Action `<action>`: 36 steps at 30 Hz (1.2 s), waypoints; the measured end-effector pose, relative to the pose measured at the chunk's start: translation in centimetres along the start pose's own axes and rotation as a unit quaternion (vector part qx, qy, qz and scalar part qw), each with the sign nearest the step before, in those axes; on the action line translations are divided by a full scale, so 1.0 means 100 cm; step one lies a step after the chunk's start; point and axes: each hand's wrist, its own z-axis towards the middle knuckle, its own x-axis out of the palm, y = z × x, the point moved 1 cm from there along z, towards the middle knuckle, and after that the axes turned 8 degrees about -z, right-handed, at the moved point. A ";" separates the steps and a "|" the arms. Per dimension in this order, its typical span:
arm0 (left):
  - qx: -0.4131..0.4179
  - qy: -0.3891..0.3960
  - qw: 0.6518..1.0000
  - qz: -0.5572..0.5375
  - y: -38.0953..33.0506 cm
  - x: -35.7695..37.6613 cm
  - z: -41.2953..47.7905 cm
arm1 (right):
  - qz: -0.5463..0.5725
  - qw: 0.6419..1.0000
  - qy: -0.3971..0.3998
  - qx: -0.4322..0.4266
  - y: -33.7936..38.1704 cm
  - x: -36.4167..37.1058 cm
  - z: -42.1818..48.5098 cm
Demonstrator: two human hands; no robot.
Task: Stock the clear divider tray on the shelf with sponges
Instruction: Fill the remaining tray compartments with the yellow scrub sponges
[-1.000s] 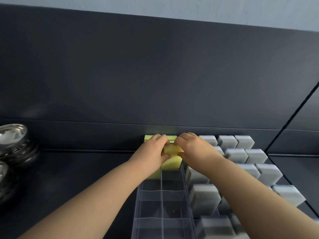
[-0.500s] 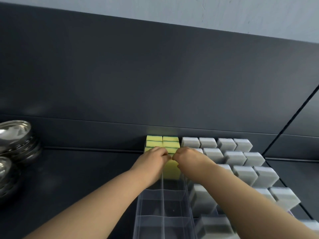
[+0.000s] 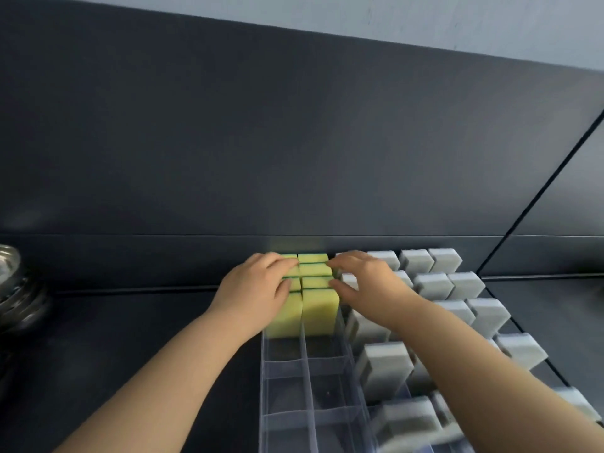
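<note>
Sponges (image 3: pixel 318 308), yellow with a thin green layer, stand on edge in two columns in the rear compartments of the clear divider tray (image 3: pixel 283 387), hard against the back edge of the shelf (image 3: pixel 130 338). The tray runs from there toward the shelf's front edge, and its nearer compartments are empty.

The left hand (image 3: pixel 255 289) lies over the tops of the left column, its grip open, fingers pressing rather than holding. The right hand (image 3: pixel 369 282) touches the right side of the block with fingertips and thumb. Whether that grip pinches a sponge or only steadies it, I cannot tell.

Uneven pressure could tip the front pair forward into the empty compartment, since nothing backs them on that side. A hard push might bow the thin dividers or slide the tray along the shelf. The right forearm hangs low over the grey sponges (image 3: pixel 385 364) standing toward the shelf's right edge, so a careless pull back could knock some over.

Most of the left column is hidden under the left hand. The tray's near end is cut off by the frame, and its clear walls are hard to trace. The grey sponges at the bottom right are blurred, possibly in a second tray. Metal bowls (image 3: pixel 13 289) at the left edge are only partly visible.
</note>
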 end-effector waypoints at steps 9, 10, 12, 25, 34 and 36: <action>0.079 -0.051 0.996 -0.011 -0.103 0.003 0.017 | 0.042 0.989 -0.134 0.047 -0.057 -0.069 -0.074; 0.083 -0.053 0.995 -0.027 -0.124 0.006 0.019 | 0.043 0.986 -0.153 0.052 -0.068 -0.080 -0.089; 0.106 -0.064 0.991 -0.048 -0.170 0.014 0.022 | 0.044 0.979 -0.192 0.048 -0.093 -0.102 -0.123; 0.132 0.102 0.977 -0.136 -0.443 0.215 0.000 | 0.007 0.953 -0.165 0.255 -0.313 -0.156 -0.404; 0.145 0.252 0.950 -0.112 -0.526 0.336 -0.017 | 0.049 0.911 -0.054 0.406 -0.380 -0.119 -0.525; 0.167 0.252 0.947 -0.111 -0.541 0.352 -0.010 | 0.050 0.902 -0.051 0.427 -0.394 -0.123 -0.537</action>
